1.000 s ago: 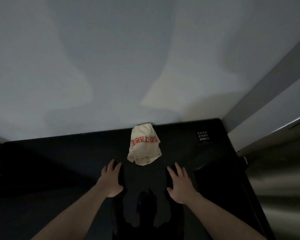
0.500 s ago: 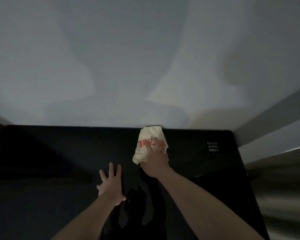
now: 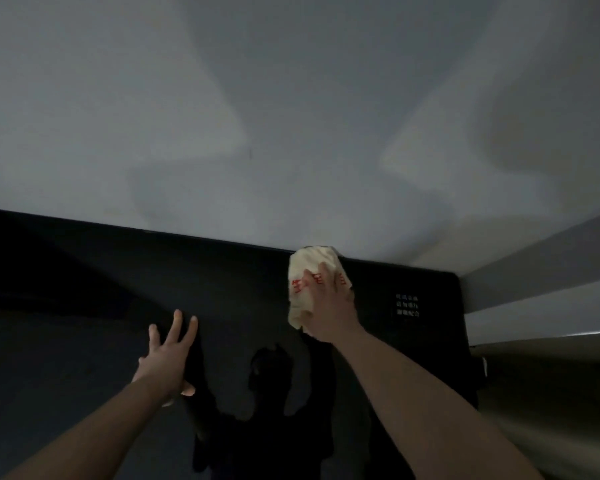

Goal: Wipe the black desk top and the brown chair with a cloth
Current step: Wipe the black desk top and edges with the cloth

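A cream cloth [image 3: 300, 271] with red printed characters lies bunched at the back edge of the black desk top [image 3: 118, 289], against the wall. My right hand [image 3: 326, 303] lies over it with fingers stretched across the fabric, pressing it onto the desk. My left hand [image 3: 168, 355] rests flat on the desk to the left and nearer me, fingers spread, holding nothing. The brown chair is not in view.
A pale wall [image 3: 291, 116] rises right behind the desk. A small white text label [image 3: 407, 305] sits on the desk near its right end. A grey ledge or frame [image 3: 551, 271] runs along the right side. The room is dim and my shadow falls on the desk.
My right hand left the desk, reached forward and came down on the cloth. The view swung left, showing more desk on that side. My left hand stayed flat on the desk.
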### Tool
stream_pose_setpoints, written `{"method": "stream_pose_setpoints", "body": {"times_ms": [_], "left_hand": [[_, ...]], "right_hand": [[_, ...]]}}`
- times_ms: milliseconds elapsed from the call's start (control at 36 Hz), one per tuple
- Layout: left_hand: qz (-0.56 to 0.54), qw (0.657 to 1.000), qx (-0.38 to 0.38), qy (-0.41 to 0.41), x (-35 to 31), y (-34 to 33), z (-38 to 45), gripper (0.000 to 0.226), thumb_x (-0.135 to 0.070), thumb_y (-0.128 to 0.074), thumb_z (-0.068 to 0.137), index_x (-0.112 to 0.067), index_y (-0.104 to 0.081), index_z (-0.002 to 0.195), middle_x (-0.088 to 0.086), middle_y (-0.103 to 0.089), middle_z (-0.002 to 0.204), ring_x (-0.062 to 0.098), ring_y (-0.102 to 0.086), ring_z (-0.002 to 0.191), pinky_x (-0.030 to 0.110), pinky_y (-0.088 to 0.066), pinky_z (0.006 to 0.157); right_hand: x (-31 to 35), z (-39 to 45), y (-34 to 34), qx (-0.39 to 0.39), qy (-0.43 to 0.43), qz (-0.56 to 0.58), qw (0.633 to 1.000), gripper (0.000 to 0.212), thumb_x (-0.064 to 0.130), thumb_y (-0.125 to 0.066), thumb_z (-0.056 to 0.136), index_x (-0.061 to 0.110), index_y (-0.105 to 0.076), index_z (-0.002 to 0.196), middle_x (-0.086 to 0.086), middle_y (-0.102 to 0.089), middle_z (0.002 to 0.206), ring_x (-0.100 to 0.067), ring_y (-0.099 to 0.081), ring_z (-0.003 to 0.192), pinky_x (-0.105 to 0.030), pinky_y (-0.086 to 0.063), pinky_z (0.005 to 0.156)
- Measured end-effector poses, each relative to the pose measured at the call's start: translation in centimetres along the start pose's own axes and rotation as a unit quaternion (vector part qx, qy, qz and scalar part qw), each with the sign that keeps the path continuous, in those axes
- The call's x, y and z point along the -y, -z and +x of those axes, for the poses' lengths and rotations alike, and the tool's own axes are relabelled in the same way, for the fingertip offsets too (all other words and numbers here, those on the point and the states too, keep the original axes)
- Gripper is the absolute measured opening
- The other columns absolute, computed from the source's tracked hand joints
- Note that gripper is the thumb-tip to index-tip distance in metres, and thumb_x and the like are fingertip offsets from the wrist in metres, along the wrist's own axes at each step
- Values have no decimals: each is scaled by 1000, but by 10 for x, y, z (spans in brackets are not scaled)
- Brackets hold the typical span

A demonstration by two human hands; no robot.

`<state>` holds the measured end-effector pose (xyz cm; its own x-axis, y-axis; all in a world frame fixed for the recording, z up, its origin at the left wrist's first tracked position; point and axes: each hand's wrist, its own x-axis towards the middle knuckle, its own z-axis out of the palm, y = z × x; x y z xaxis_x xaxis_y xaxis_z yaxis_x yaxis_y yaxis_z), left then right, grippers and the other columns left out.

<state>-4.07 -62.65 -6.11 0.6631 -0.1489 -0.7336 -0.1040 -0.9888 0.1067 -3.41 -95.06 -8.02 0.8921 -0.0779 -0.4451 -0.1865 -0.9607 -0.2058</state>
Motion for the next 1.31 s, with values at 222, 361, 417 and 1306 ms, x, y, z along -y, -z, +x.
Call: {"method": "stream_pose_setpoints", "body": {"times_ms": [222, 361, 417, 1306], "left_hand": [[-4, 1000, 0, 2, 0, 0, 1, 141, -32, -90, 73, -30, 24, 157, -11, 46, 148, 47, 16, 151, 61, -38, 113], [0, 1000, -8, 11, -2, 2, -2, 140, -32, -91, 72, -34, 20, 158, -6, 38, 160, 44, 15, 152, 59, -42, 111], [-1, 1000, -9, 14, -1, 1, -2, 141, -31, -91, 72, -35, 20, 158, -6, 38, 160, 44, 15, 152, 58, -43, 111], [8, 1000, -2, 0, 4, 2, -3, 140, -32, -89, 75, -32, 25, 156, -2, 39, 160, 48, 16, 151, 62, -38, 113]], "right_hand": [[-122, -27, 7, -97, -7, -22, 995, 92, 55, -47, 78, 18, -23, 159, -14, -13, 167, -40, -15, 152, -53, -28, 119], [-165, -30, 10, -48, -81, 62, 994, 98, 61, -54, 86, 17, -9, 161, -10, 1, 169, -38, -11, 153, -56, -29, 117], [-167, -32, 10, -59, -99, 89, 989, 95, 47, -63, 92, 16, -7, 161, -10, 2, 169, -38, -11, 153, -55, -28, 118], [-101, -133, -65, 21, -439, 206, 875, 109, 90, -31, 71, 43, 23, 153, 3, 27, 165, -38, 22, 150, -68, -6, 117]]}}
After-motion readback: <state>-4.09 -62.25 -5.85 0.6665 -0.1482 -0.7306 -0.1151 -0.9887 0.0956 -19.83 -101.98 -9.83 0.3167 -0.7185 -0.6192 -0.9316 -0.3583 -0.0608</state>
